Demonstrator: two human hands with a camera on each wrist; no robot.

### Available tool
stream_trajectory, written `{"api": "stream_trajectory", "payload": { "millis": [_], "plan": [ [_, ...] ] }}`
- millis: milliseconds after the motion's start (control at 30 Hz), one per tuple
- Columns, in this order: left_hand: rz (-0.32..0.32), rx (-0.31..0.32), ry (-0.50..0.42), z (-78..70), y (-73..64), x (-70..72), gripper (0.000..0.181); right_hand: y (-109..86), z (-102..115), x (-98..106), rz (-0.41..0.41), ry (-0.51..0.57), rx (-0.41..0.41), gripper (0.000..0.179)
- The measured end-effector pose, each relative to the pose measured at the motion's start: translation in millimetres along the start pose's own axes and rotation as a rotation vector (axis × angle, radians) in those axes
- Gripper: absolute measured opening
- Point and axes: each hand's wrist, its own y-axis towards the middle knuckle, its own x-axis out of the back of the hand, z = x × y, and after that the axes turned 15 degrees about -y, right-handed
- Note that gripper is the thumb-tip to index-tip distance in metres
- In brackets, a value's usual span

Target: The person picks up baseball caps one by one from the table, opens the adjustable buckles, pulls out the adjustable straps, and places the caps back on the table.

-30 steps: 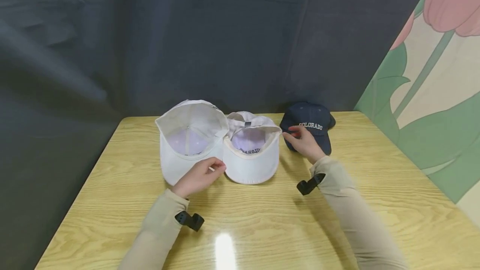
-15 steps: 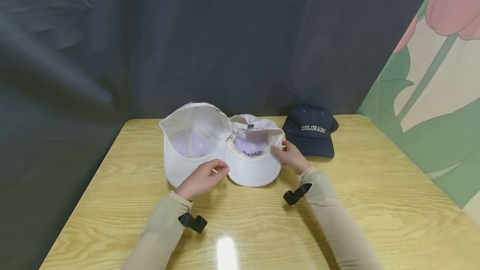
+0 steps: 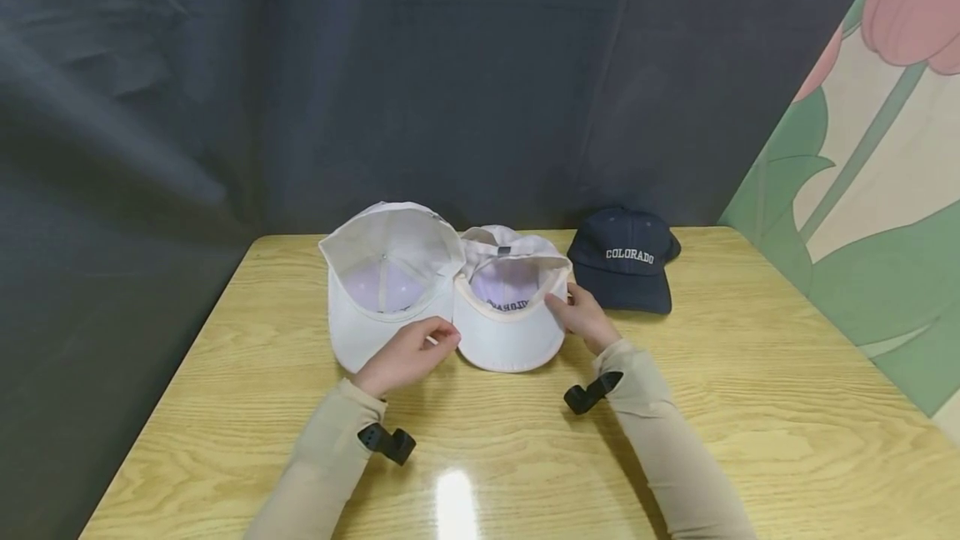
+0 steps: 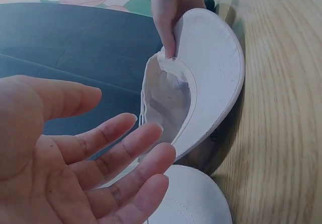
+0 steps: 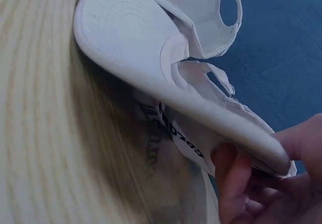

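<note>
Two white baseball caps lie upside down side by side in the head view, their hollow insides showing. My right hand (image 3: 587,320) pinches the right-hand white cap (image 3: 510,347) at its right side, where brim meets crown. In the right wrist view the thumb lies inside that cap and the fingers (image 5: 235,176) press its outer face, near dark lettering. Over the brim of the left-hand white cap (image 3: 354,325) hovers my left hand (image 3: 405,357), its fingers (image 4: 128,156) loosely bent around nothing. A navy cap (image 3: 621,269) lettered COLORADO sits upright behind my right hand.
The caps rest near the back edge of a wood-grain table (image 3: 495,457). Behind it hangs a dark curtain (image 3: 450,82). At the right stands a wall panel (image 3: 862,190) painted with a pink tulip. Both wrists carry small black cameras.
My right hand has moved left and down from in front of the navy cap to the right-hand white cap and taken hold of its side. My left hand stays nearly still.
</note>
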Motion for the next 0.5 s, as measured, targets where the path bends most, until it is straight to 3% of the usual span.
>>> {"api": "stream_trajectory", "payload": {
  "millis": [233,500],
  "plan": [
    [0.003,0.004,0.000,-0.1,0.7,-0.4,0.025,-6.3,-2,1,-0.039,0.045,0.040,0.043],
    [0.012,0.001,-0.004,0.9,-0.2,-0.3,0.026,-11.7,-4,8,-0.093,0.019,0.098,0.039]
  ]
}}
